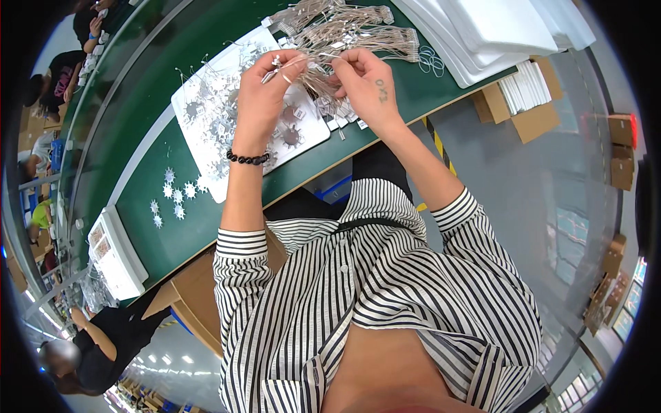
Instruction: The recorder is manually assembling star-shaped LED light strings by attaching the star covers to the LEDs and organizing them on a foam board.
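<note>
My left hand (256, 107), with a black bead bracelet at the wrist, is closed in a pinch on a thin wire lead with small white connectors (277, 62). To its right, the thumb and forefinger of my right hand (370, 89) are pressed together on the wire's other stretch. Both hands are raised over a white tray (313, 138) heaped with small silvery star-shaped parts (200, 89) with wires. Bundles of thin beige wire leads (389, 41) lie just beyond my fingers. Some wire ends beneath my right hand are partly hidden.
Several star-shaped pieces (179, 195) lie loose on the green table (148, 155). A white box (113, 251) stands at its left end. Stacked white foam trays (475, 41) fill the far right. Pale blue loops (432, 62) lie beside the bundles. An open carton (540, 120) stands right.
</note>
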`<action>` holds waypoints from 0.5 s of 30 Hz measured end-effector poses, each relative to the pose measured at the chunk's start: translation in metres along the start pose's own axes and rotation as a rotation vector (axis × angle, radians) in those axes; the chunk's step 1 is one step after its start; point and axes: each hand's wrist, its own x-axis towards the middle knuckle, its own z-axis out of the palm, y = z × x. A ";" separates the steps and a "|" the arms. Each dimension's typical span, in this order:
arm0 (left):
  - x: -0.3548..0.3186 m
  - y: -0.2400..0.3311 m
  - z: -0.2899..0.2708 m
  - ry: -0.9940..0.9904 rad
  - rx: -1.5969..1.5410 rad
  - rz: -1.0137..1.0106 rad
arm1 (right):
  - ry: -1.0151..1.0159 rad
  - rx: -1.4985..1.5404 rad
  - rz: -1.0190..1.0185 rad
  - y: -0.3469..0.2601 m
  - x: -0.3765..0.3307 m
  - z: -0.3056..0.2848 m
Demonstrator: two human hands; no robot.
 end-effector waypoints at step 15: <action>-0.007 0.018 -0.004 -0.249 0.137 -0.070 | -0.004 0.064 0.180 -0.006 0.032 -0.004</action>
